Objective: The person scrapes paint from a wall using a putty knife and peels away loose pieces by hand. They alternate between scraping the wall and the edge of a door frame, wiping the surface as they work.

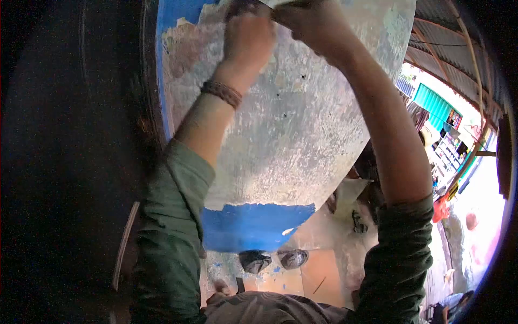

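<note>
A bracelet (222,94) circles the left wrist; the left hand (250,39), blurred, is bent over the upper part of a worn panel (280,143) that spreads below both arms, blue paint (251,225) along its lower end. A dark thing (286,16) shows between the hands, against the right hand (318,29). Whether either hand is clamped on anything cannot be told. Farther right stands a green sheet (433,102).

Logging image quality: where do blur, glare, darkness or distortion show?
Head view: left hand and right hand look blurred at the top edge; head view: left side nearly black, outdoor background at right blown out, panel possibly bowed by the lens.
</note>
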{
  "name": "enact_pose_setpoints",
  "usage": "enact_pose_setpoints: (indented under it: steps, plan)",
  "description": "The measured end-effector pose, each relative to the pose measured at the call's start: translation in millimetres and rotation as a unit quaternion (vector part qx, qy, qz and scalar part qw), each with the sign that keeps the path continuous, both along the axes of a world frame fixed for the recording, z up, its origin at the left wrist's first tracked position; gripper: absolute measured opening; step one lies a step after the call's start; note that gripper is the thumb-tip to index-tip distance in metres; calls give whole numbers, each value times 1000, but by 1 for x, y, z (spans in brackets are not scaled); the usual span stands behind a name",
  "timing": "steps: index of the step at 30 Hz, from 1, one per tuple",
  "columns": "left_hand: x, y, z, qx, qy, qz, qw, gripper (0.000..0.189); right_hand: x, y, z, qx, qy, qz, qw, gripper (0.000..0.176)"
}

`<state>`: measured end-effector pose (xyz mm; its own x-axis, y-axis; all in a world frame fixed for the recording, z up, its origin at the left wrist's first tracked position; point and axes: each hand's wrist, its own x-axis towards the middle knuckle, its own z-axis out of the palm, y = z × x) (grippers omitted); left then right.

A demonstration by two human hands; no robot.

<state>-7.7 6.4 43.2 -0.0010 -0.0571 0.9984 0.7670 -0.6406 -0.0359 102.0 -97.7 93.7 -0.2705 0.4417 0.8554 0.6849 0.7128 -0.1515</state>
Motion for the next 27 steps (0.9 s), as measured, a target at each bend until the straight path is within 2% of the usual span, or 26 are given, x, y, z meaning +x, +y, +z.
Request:
enact_pose_setpoints:
  steps: [1, 2, 4, 5, 6, 8, 10, 11, 12, 13, 14, 15, 16, 18, 19, 21, 22, 24, 26, 27]
  plan:
    - [7, -4, -1, 106, 32, 78, 991, 20, 5, -17, 4, -25, -43, -137, 989, 32]
    - [2, 3, 0, 111, 25, 81, 990, 20, 1, -6, 4, -19, -50, -136, 989, 32]
    - [-9, 21, 2, 71, 38, 113, 990, 20, -2, 33, 1, 17, -13, -129, 991, 34]
    - [-28, 18, 11, 6, 47, 53, 997, 17, -19, 48, 3, 123, -84, -203, 968, 41]
    - [-33, 15, 16, 6, 48, 53, 997, 17, -41, 45, 10, -24, 57, -148, 987, 32]
    - [-39, 12, 19, 46, 26, 9, 999, 11, -32, 36, 16, -52, 36, -102, 993, 32]
    - [-15, 10, 7, 56, 54, 35, 996, 12, 0, 34, 7, 50, -52, -133, 988, 26]
    - [-2, 2, -2, 73, 48, 40, 995, 11, 13, 20, 3, 50, -112, -87, 989, 24]
    - [1, 2, -5, 93, 39, 47, 994, 11, 11, 18, 1, -19, -29, -69, 997, 27]
    - [-4, 5, -1, 49, 29, 56, 997, 12, 0, 27, 5, 4, -38, -107, 994, 28]
    - [-22, 12, 6, 53, 32, 56, 997, 12, -16, 37, 7, 24, -44, -148, 988, 29]
    - [-50, 21, 15, 43, 40, 25, 998, 12, -41, 42, 10, 125, -111, -218, 962, 30]
    - [-61, 24, 20, 32, 46, -6, 998, 13, -67, 106, 20, 139, -62, -239, 959, 49]
    - [-54, 25, 17, 51, 41, -11, 998, 12, -63, 47, 19, 27, 33, -119, 992, 33]
    - [-54, 25, 13, 67, 36, -17, 997, 11, -48, 38, 14, 25, 35, -120, 992, 33]
    - [-22, 4, -3, 32, 28, 3, 999, 13, -10, 22, 11, -16, -114, -153, 982, 47]
    - [-15, -2, -6, 0, 14, 26, 1000, 15, -1, 23, 1, 77, -106, -101, 986, 27]
    - [-33, 11, 1, 4, 29, 66, 997, 16, -12, 56, 12, 86, -168, -186, 964, 28]
    - [-75, 28, 13, 41, 104, 8, 994, 16, -62, 76, 15, 105, -88, -193, 971, 48]
    - [-78, 27, 15, 70, 27, -31, 997, 18, -78, 101, 17, 241, -141, -162, 946, 54]
